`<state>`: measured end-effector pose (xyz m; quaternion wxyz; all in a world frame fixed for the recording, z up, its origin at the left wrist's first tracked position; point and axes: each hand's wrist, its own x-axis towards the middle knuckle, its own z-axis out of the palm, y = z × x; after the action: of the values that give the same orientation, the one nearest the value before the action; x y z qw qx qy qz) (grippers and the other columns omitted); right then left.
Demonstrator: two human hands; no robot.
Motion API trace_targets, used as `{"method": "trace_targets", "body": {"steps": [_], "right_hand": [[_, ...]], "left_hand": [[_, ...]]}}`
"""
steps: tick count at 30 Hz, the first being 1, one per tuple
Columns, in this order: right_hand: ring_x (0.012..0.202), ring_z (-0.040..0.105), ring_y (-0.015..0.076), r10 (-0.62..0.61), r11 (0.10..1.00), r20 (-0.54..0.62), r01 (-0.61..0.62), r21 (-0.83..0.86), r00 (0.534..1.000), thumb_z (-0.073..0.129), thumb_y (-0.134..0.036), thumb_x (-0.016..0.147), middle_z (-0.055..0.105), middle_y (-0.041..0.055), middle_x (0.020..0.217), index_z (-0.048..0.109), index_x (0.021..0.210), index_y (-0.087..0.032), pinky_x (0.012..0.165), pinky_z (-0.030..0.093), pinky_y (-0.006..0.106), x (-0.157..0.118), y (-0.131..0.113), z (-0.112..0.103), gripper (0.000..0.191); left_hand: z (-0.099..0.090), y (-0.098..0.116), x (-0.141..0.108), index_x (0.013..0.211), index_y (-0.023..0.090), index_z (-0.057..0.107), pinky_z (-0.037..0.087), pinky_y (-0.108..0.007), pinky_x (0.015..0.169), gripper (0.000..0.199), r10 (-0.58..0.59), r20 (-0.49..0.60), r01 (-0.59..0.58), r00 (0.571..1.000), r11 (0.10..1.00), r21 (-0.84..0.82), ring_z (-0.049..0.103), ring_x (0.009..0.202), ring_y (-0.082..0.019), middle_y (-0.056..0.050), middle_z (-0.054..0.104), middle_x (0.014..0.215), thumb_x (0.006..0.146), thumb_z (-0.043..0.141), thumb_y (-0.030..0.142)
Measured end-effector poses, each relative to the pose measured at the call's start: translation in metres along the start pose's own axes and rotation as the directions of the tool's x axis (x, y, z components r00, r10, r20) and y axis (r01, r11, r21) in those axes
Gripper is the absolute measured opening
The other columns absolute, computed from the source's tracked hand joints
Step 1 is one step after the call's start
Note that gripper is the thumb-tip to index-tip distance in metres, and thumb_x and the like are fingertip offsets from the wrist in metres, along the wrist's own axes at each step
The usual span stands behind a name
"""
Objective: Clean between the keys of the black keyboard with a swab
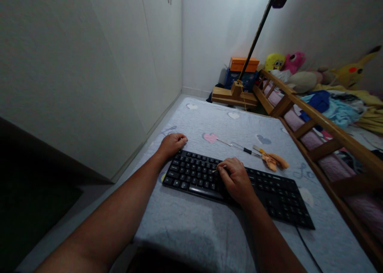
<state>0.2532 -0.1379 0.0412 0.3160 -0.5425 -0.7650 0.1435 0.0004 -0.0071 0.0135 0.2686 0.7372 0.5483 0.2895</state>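
A black keyboard (206,191) lies at a slant on the cloth-covered surface, its cable leaving from the near right side. At its far left corner, my left hand (172,144) is closed against the edge with the fingers curled; their undersides are hidden. Over the middle keys, my right hand (235,177) pinches a thin stick with a pale tip, which looks like a cotton swab (214,170). The tip points left, close to the keys. Behind the keyboard lie a thin metal tool with a black grip (247,150) and an orange cloth (271,160).
The patterned sheet (191,225) has heart prints. On the right, a wooden bed rail (317,115) borders a bed with clothes and plush toys. A wooden stand (236,93) with a dark pole is at the back, near an orange box (243,64). Pale cabinet doors (119,46) rise at left.
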Motion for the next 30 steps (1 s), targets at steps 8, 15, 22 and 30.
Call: {"method": "trace_targets", "body": {"steps": [8,15,22,30], "right_hand": [[0.085,0.054,0.0215,-0.004,0.999,-0.014,0.003,-0.035,1.000,0.050,-0.019,0.093,0.066,0.0040,0.081,0.063,0.081,-0.021,0.083,0.038,0.038,-0.0002,0.0029,0.0016,0.018],[0.085,0.055,0.0215,-0.043,0.999,-0.029,0.042,-0.034,0.999,0.050,-0.020,0.094,0.066,0.0042,0.082,0.064,0.083,-0.022,0.083,0.039,0.038,-0.0001,0.0031,0.0043,0.018],[0.086,0.055,0.0212,-0.066,0.998,-0.026,0.066,-0.021,0.997,0.053,-0.017,0.093,0.068,0.0040,0.084,0.066,0.086,-0.020,0.083,0.038,0.038,0.0001,0.0023,0.0077,0.015],[0.087,0.056,0.0214,-0.078,0.997,-0.017,0.078,0.004,0.997,0.055,-0.017,0.092,0.070,0.0042,0.087,0.069,0.089,-0.021,0.084,0.039,0.038,0.0012,-0.0004,0.0089,0.015]], "left_hand": [[0.0007,-0.0002,-0.0002,0.085,0.015,0.073,0.037,-0.027,0.060,0.035,0.005,0.003,-0.005,1.000,1.000,0.013,0.058,0.066,-0.018,-0.003,0.065,0.063,0.084,0.048,0.039],[0.0013,-0.0021,0.0005,0.087,0.015,0.074,0.038,-0.028,0.060,0.036,0.001,0.003,-0.001,1.000,1.000,0.018,0.059,0.066,-0.019,-0.003,0.066,0.063,0.084,0.048,0.040],[0.0008,-0.0007,0.0002,0.087,0.015,0.074,0.038,-0.027,0.059,0.036,-0.002,0.003,0.002,1.000,1.000,0.010,0.058,0.065,-0.018,-0.003,0.066,0.064,0.084,0.049,0.040],[0.0021,-0.0020,0.0008,0.087,0.015,0.074,0.038,-0.027,0.059,0.036,0.006,-0.001,-0.006,1.000,1.000,0.004,0.058,0.066,-0.019,-0.004,0.067,0.065,0.083,0.049,0.041]]}}
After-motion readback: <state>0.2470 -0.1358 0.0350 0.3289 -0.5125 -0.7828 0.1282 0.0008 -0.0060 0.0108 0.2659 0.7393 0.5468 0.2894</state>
